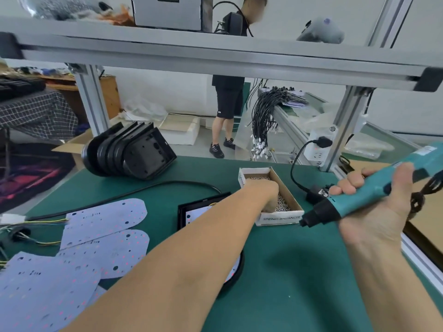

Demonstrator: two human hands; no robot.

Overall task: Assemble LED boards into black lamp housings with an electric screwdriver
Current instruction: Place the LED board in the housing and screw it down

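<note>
The left hand (265, 192) reaches into the small cardboard box of silver screws (285, 204); whether its fingers pinch anything I cannot tell. The right hand (374, 202) grips the teal electric screwdriver (359, 200). Below the left forearm lies the black lamp housing (191, 213) with a white LED board inside, on the green table mat (287, 271).

L hand (266, 192) is down in cardboard box (291, 200) of small silver screws (282, 204); fingers hidden, grip can't be told. R hand (374, 207) grips teal electric screwdriver (374, 195), black nose pointing left at box's front corner. Black lamp housing (191, 209) w/ LED board inside lies under L forearm (mostly covered). Loose LED boards (105, 216) spread on green mat (299, 271), left side. Stack of black housings (129, 152) tipped over at mat's far edge. Person stands behind bench frame.
</note>
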